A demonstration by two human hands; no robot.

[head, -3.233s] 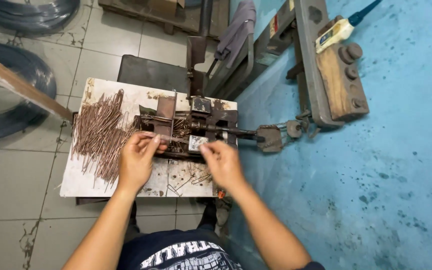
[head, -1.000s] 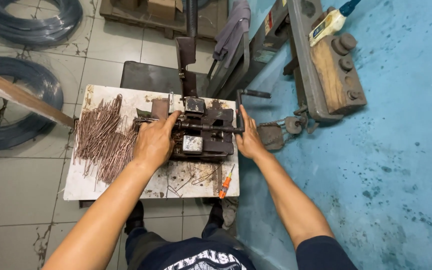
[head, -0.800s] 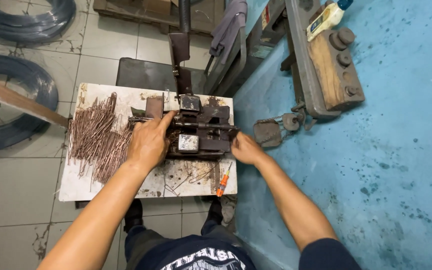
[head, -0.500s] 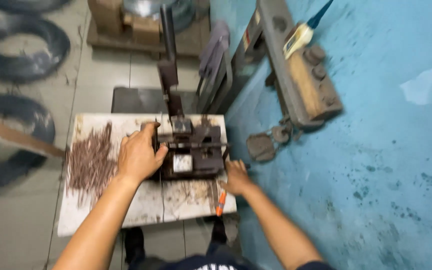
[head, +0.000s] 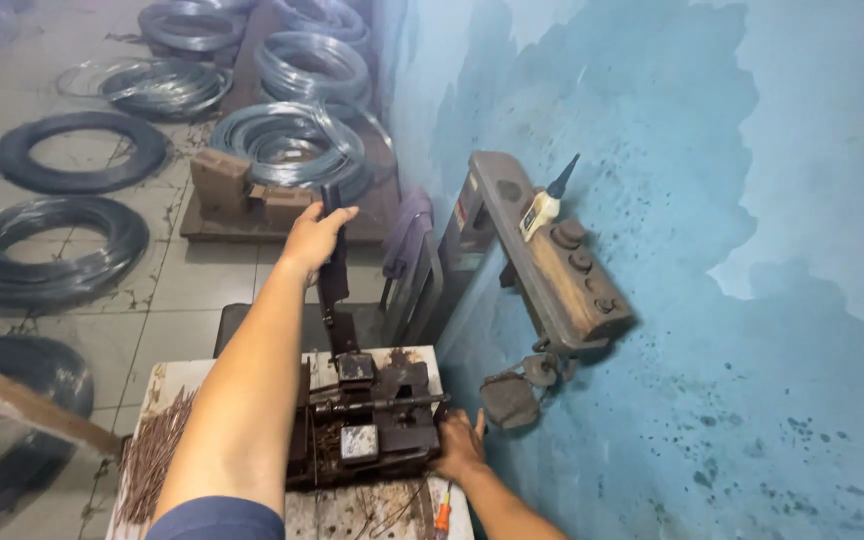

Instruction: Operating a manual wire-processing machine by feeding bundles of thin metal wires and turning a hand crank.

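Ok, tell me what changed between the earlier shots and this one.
The left hand left the top of the small metal press and went up to grip the top of its long upright lever. The head camera tilted up, bringing the wire coils into view. The right hand stayed at the press's right side, and the pile of cut wire pieces stayed on the board.

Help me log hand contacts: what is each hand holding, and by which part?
Left hand: grip on the top of the machine's lever. Right hand: on the machine's right side.

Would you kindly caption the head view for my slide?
Left hand grips lever of bench press; right hand steadies its side.
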